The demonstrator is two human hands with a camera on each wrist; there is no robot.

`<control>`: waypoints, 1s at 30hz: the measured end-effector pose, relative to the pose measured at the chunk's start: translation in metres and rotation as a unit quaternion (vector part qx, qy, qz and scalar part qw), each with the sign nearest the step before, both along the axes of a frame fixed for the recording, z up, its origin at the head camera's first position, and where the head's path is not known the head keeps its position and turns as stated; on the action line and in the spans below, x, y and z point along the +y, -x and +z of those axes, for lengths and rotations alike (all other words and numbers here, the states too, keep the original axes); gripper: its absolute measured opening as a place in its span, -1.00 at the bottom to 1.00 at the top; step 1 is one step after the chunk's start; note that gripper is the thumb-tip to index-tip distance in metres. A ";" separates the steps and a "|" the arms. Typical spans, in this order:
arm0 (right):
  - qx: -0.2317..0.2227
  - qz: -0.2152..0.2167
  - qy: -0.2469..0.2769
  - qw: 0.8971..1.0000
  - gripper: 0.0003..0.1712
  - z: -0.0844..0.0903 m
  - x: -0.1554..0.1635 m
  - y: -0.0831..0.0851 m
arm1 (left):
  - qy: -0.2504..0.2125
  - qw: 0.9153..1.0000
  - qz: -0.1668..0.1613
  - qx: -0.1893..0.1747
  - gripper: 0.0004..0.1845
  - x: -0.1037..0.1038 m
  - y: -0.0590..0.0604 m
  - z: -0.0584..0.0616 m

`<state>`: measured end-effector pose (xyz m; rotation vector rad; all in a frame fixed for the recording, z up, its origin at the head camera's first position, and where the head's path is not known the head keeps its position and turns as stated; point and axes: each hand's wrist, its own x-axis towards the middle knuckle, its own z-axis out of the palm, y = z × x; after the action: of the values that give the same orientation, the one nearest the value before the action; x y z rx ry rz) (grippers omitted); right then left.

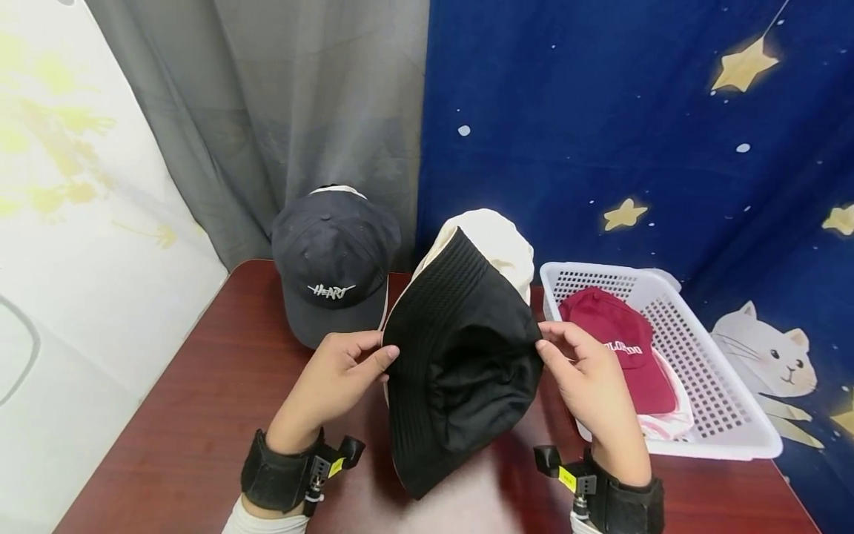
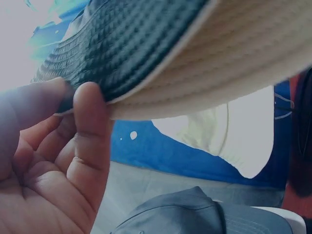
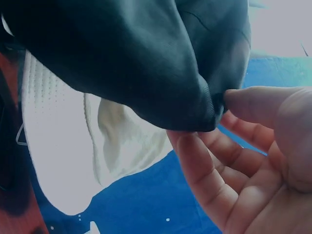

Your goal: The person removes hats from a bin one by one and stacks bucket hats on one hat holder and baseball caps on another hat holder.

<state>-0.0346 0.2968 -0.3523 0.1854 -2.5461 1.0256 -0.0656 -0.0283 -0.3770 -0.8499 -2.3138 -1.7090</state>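
Head view: left hand [image 1: 333, 378] and right hand [image 1: 587, 386] pinch the bucket hat [image 1: 460, 371] brim

I see black straps on both my wrists, each carrying a small black mount with a yellow tag. White sleeves [image 1: 267, 523] show just behind the straps.

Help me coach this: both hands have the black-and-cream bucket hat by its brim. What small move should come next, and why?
Probably lower the bucket hat toward the table. The left hand and right hand only pinch opposite brim edges, so it hangs slack in the air, half inside out, black lining showing.
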 end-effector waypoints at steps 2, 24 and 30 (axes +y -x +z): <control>0.025 -0.009 0.009 1.000 -0.75 0.001 -0.002 -0.001 | -0.012 1.000 0.009 0.009 -0.77 0.001 0.000 0.000; 0.123 0.215 -0.011 0.969 -0.59 0.001 -0.072 -0.024 | -0.146 0.985 -0.023 0.086 -0.88 0.016 -0.011 0.005; 0.119 0.205 -0.023 0.971 -0.44 0.003 -0.074 -0.031 | -0.141 0.977 -0.072 0.144 -0.96 0.018 -0.018 0.009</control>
<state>-0.0033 0.2225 -0.3496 0.8242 -2.3622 1.0119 -0.0472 -0.0104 -0.3682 -1.1398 -1.8116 -1.7763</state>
